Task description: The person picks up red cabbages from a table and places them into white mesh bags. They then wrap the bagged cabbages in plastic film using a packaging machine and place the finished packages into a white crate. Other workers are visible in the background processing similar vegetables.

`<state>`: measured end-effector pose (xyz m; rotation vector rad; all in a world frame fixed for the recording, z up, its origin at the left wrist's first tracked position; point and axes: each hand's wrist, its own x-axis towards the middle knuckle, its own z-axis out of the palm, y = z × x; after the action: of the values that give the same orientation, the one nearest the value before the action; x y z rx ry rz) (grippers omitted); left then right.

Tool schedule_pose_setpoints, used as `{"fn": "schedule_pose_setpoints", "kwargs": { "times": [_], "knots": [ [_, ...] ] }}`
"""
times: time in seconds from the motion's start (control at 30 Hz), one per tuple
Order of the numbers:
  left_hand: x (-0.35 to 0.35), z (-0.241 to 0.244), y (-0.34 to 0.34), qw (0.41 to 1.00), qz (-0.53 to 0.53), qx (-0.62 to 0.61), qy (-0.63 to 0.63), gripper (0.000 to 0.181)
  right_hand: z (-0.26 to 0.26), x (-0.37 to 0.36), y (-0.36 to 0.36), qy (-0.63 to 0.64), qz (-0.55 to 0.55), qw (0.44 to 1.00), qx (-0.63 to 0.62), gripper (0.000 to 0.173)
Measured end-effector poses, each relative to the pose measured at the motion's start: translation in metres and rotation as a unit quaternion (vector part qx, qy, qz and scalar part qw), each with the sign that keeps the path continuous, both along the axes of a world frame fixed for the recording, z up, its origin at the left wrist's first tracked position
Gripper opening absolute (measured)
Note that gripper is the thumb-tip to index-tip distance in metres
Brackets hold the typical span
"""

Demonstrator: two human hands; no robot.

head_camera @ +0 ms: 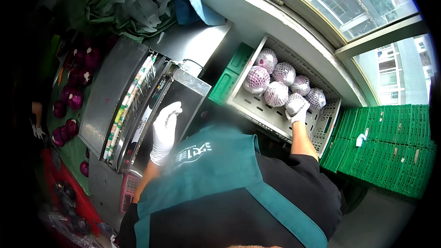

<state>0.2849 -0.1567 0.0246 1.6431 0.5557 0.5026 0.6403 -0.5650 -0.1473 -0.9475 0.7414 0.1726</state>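
In a white glove, my right hand (299,114) grips a purple cabbage in a white foam net (295,104) inside a grey plastic crate (253,119). Several other netted cabbages (276,93) sit against it and along the crate's far side. My left hand (164,134), also gloved, hovers empty with half-curled fingers above the black plate of a film wrapping machine (187,101). Rolls of printed film (129,105) lie in the machine's slot, to the left of that hand.
Bare purple cabbages (75,98) rest on a green-covered table at left, where another person's gloved hand (38,131) shows. Stacked green crates (382,148) stand at right, below a window (382,72). A pink-red keypad device (130,187) sits near my left forearm.
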Motion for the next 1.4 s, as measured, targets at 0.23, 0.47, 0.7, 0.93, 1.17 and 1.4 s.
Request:
{"fn": "schedule_pose_setpoints", "kwargs": {
  "times": [0.23, 0.47, 0.7, 0.93, 1.17, 1.4],
  "knots": [
    [-0.061, -0.009, -0.003, 0.988, 0.122, 0.089, 0.027, 0.025, -0.064, 0.046, 0.006, 0.028, 0.081, 0.811, -0.578, 0.067],
    [-0.113, 0.004, 0.011, 0.954, 0.237, 0.179, -0.042, 0.024, 0.063, 0.045, 0.184, -0.42, 0.152, 0.713, -0.54, 0.057],
    [-0.241, 0.027, 0.114, 0.867, 0.417, 0.273, 0.008, 0.025, 0.112, -0.066, 0.319, -0.51, 0.375, 0.682, -0.365, 0.046],
    [-0.437, -0.048, 0.257, 0.611, 0.595, 0.269, 0.448, 0.075, 0.117, -0.254, 0.39, -0.59, 0.606, 0.491, -0.209, 0.044],
    [-0.515, -0.086, 0.32, 0.666, 0.431, 0.105, 0.6, 0.059, 0.144, -0.309, 0.386, -0.513, 0.674, 0.479, -0.23, 0.03],
    [-0.413, 0.014, 0.316, 0.874, 0.464, 0.099, 0.107, 0.056, 0.206, -0.348, 0.452, -0.548, 0.693, 0.417, -0.211, 0.026]
  ]
}}
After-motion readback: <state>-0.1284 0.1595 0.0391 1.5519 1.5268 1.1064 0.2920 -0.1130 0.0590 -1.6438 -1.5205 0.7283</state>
